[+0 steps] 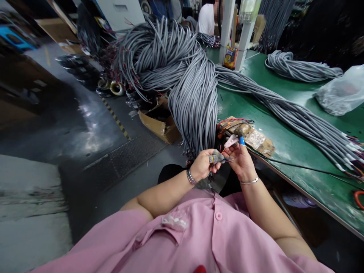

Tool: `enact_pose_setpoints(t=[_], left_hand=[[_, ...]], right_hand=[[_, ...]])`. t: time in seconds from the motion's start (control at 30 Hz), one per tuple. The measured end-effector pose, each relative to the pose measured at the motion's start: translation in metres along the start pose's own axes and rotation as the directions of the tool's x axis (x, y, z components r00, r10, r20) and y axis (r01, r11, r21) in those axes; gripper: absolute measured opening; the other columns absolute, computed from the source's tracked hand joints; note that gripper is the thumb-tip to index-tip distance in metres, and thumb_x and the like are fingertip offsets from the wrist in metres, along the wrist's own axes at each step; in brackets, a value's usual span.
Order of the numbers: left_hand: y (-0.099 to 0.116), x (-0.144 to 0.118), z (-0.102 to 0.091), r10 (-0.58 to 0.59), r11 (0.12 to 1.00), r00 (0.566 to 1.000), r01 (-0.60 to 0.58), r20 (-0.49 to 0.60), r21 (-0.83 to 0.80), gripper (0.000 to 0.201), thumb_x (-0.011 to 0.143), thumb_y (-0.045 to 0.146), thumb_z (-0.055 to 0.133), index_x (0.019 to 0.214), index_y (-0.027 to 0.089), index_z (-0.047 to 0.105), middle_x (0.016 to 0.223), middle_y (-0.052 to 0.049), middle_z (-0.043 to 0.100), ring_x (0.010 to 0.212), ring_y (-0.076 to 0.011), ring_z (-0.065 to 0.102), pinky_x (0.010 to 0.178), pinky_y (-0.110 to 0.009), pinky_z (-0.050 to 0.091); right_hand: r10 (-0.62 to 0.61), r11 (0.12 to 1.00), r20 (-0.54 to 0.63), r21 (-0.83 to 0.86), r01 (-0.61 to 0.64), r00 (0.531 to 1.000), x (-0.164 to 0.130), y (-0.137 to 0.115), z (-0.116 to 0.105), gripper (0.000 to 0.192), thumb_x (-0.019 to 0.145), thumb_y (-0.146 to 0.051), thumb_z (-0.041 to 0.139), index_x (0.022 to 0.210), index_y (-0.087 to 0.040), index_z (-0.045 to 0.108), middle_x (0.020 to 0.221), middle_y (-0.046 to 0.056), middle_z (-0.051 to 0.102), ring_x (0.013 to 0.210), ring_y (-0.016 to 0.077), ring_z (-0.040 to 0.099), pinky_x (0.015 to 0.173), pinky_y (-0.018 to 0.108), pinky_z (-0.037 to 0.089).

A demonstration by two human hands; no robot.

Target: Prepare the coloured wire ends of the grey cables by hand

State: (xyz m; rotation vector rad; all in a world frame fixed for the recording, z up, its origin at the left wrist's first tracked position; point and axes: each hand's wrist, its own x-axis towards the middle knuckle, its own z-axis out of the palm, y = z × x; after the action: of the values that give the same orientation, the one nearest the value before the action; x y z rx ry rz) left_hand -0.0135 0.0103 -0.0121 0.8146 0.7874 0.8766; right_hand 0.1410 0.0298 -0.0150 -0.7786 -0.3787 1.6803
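The green surface (287,140) runs from your 12 o'clock away to 3 o'clock. Over its near edge at 12 o'clock hangs the big grey cable bundle (193,98), its cut ends dangling just above your hands. A second run of grey cables (298,117) lies across the surface toward 3 o'clock, and a smaller coil (298,68) sits farther off at 2 o'clock, beside a clear plastic bag (341,93). A torn cardboard box (159,123) stands on the floor at 11 o'clock. Just beyond your right hand rests a taped cardboard pad (256,138) carrying loose coloured wires. Your left hand (202,165) is clenched around a short grey cable end (217,156), held right in front of you at 12 o'clock. Your right hand (241,161) has its fingers (241,141) pinching the thin wires fanning out of that end.
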Motion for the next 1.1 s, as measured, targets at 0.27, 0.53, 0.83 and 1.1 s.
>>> enact_pose_setpoints(t=[0.27,0.53,0.83,1.1], left_hand=[[0.002,-0.008,0.009,0.091,0.995,0.991,-0.094,-0.097,-0.02,0.027,0.072,0.037,0.07,0.07,0.014,0.056,0.053,0.0,0.061,0.035,-0.0059,0.047,0.033,-0.016,0.027],[0.006,-0.004,0.015,0.112,0.993,0.987,-0.115,-0.113,-0.019,0.027,0.073,0.037,0.069,0.067,0.015,0.055,0.051,0.0,0.059,0.035,-0.0063,0.046,0.034,-0.017,0.025],[-0.001,-0.002,0.016,0.106,0.994,0.988,-0.107,-0.108,-0.006,0.023,0.074,0.034,0.067,0.068,0.014,0.056,0.052,0.0,0.059,0.035,-0.006,0.047,0.034,-0.018,0.023],[-0.004,0.0,0.016,0.111,0.994,0.984,-0.11,-0.141,0.016,0.024,0.073,0.034,0.067,0.067,0.014,0.056,0.051,0.0,0.059,0.034,-0.0058,0.046,0.033,-0.018,0.021]], right_hand=[[-0.13,0.98,0.003,-0.15,0.129,0.992,0.0,0.003,0.003,0.025,0.077,-0.041,0.07,0.088,-0.019,0.067,0.079,0.001,0.068,0.063,0.01,0.06,0.056,0.022,0.05],[-0.408,0.894,-0.1,-0.245,0.375,0.908,0.004,0.016,0.005,0.032,0.078,-0.05,0.068,0.073,-0.019,0.061,0.061,-0.004,0.06,0.048,0.0056,0.043,0.046,0.019,0.035],[-0.182,0.981,-0.006,-0.064,0.181,0.983,0.011,0.011,0.008,0.038,0.075,-0.056,0.068,0.074,-0.018,0.063,0.066,-0.001,0.064,0.056,0.0096,0.056,0.053,0.022,0.047],[-0.185,0.983,-0.05,-0.027,0.184,0.981,0.015,0.013,0.007,0.039,0.073,-0.057,0.071,0.075,-0.018,0.063,0.066,-0.001,0.064,0.056,0.0103,0.057,0.053,0.023,0.048]])
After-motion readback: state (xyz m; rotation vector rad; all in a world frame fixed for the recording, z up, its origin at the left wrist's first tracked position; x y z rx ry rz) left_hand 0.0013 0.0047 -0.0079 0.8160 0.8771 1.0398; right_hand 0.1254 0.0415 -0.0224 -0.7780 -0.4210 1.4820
